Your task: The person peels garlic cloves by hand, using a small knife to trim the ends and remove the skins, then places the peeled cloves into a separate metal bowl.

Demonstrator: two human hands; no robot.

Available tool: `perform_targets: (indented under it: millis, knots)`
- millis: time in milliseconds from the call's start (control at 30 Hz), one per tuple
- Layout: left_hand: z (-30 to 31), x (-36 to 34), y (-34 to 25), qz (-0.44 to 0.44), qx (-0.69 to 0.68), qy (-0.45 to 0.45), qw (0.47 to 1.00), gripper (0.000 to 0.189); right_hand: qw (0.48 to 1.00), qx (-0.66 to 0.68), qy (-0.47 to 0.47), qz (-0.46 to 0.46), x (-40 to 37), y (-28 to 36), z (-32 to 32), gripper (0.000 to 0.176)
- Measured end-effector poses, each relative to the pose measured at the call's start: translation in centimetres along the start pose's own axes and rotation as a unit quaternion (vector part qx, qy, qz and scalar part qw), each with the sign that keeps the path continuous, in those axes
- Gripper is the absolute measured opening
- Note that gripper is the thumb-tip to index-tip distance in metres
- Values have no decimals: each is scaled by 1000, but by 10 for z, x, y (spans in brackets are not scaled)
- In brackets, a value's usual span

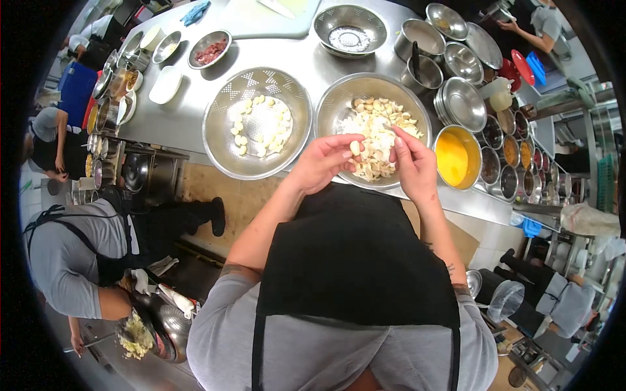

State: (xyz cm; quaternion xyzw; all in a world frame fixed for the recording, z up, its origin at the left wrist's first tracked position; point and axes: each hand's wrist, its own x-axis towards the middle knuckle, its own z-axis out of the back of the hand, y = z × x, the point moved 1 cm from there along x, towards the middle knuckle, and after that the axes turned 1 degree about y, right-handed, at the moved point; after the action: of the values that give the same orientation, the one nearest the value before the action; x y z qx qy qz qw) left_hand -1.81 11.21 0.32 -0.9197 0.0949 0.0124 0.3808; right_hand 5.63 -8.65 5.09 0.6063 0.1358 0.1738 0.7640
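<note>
My left hand [327,161] pinches a pale garlic clove [355,148] between thumb and fingers, over the near left part of the right metal bowl [331,98]. That bowl holds unpeeled and loose-skinned garlic cloves [381,117]. Above its right side is my right hand [412,156], with thumb and index finger pressed together on something small and dark, perhaps a blade tip, too small to make out. Left of it stands a perforated metal bowl [220,140], with peeled cloves [277,133] spread over its bottom.
A pot of yellow liquid [454,156] stands right of the garlic bowl. Behind are an empty colander [350,31], a bowl of red pieces [210,49], a white cutting board [261,23] with a knife and stacked steel bowls [463,104]. A co-worker [85,241] stands at the left.
</note>
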Motion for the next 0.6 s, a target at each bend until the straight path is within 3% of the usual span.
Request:
perform_targets:
  millis: [133, 300, 433, 500, 600]
  knots:
    - [3, 1, -3, -18, -39, 43, 998, 37, 987, -122, 37, -95, 6, -7, 2, 29]
    - [-2, 10, -4, -17, -44, -43, 998, 35, 993, -98, -2, -70, 8, -26, 5, 29]
    - [41, 7, -16, -64, 22, -164, 984, 29, 991, -101, -9, -85, 11, -24, 8, 32]
    - [66, 0, -30, -97, 189, -270, 939, 26, 990, -99, -7, -99, 11, -26, 9, 34]
    - [115, -12, -40, -97, 414, -359, 831, 29, 988, -65, -2, -143, 12, -41, 11, 37]
